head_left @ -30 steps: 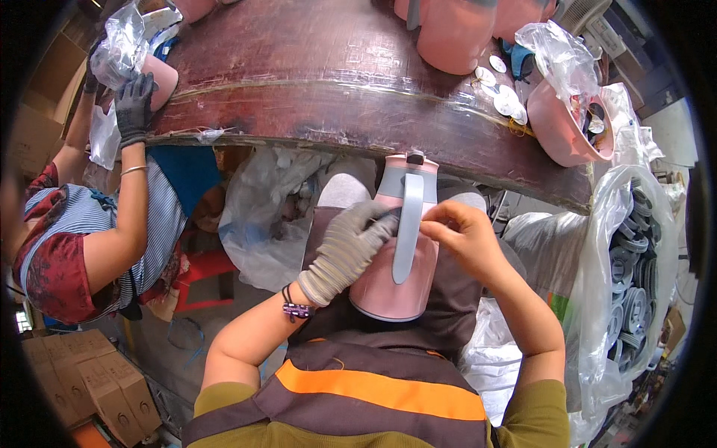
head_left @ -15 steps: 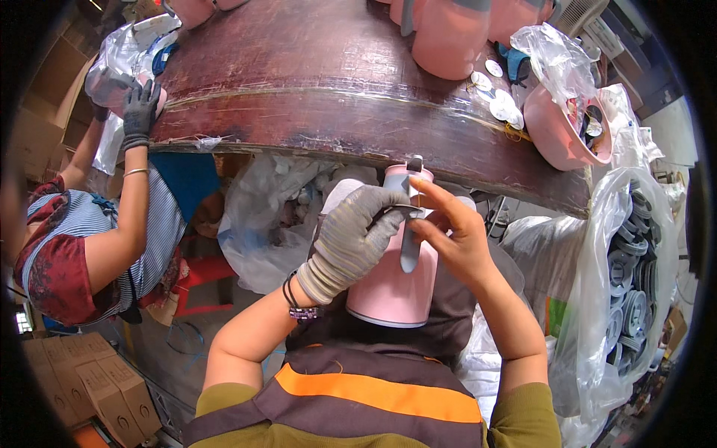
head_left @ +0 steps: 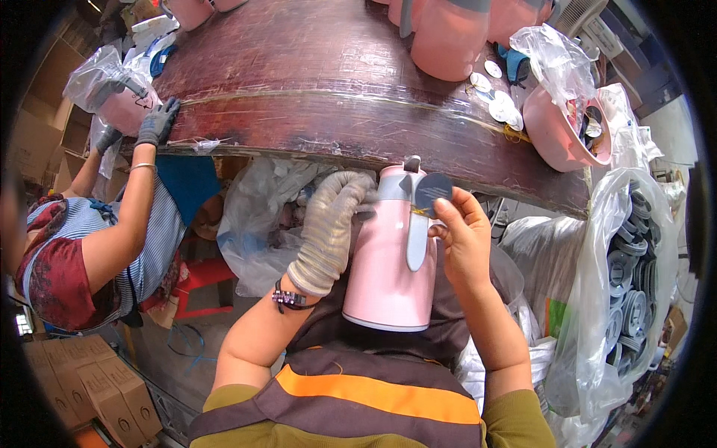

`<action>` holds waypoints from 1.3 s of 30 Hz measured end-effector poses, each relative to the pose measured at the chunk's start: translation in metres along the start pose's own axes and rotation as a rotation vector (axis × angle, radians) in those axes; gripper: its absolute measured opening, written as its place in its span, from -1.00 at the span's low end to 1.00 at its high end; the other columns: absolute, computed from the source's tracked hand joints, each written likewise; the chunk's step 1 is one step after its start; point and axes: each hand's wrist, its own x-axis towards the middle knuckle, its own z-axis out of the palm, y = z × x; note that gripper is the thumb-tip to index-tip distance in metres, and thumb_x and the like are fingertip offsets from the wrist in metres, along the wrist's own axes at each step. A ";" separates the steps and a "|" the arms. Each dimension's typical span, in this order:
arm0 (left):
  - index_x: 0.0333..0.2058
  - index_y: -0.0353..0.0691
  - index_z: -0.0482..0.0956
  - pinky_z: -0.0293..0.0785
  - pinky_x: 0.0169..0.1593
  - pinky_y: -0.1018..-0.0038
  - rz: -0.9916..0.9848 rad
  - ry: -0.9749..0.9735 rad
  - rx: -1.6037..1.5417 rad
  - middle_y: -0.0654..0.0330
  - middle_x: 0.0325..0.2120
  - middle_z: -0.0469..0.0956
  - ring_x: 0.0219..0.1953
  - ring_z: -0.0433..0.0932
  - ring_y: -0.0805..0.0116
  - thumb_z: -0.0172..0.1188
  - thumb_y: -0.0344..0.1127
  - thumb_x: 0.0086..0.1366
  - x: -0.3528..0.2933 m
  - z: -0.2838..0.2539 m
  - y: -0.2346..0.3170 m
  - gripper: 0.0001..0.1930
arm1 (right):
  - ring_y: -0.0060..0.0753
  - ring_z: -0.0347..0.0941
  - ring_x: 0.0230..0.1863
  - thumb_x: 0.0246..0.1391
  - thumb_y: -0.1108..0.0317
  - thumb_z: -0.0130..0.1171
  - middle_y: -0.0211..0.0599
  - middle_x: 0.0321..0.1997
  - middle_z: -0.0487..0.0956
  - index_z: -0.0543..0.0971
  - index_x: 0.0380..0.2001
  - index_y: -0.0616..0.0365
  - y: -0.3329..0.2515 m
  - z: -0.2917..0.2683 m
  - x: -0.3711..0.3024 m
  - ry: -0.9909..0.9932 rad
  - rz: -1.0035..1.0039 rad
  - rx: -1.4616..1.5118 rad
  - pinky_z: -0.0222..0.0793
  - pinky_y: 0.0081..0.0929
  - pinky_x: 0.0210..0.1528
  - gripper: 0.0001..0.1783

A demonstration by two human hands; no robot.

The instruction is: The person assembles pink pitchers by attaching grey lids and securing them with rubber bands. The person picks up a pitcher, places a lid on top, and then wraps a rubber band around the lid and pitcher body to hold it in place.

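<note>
A pink thermal jug [head_left: 385, 276] with a grey collar and grey handle [head_left: 416, 243] stands between my arms, just below the table edge. Hanging at the top of the handle is a round dark hang tag [head_left: 433, 192] on a thin yellow string. My bare right hand [head_left: 464, 231] pinches the tag's lower right edge between thumb and fingers. In a striped knitted glove, my left hand [head_left: 332, 231] is at the left of the jug's collar, its fingers bent loosely, slightly blurred, with nothing visible in them.
More pink jugs [head_left: 452, 41] stand on the dark wooden table [head_left: 299, 75]. White round tags [head_left: 502, 107] lie near a pink basin [head_left: 556, 134]. At right, a clear bag holds grey plastic parts [head_left: 631, 299]. A co-worker with gloved hands [head_left: 155, 123] handles a bagged jug at left.
My left hand has moved left, away from the handle top. The tag has turned its flat face to view, held by my right hand. The co-worker's hands have come lower on their jug.
</note>
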 end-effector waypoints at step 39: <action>-0.08 -0.25 0.55 0.42 -0.10 0.57 0.438 0.062 0.690 0.30 -0.26 0.59 -0.17 0.54 0.53 0.18 -0.32 0.33 0.145 -0.142 0.144 -0.77 | -0.38 0.60 -0.28 0.07 0.16 0.22 -0.07 -0.25 0.64 0.29 0.26 0.05 -0.153 0.048 0.234 -0.007 -0.629 -0.994 0.46 -0.42 -0.19 -0.31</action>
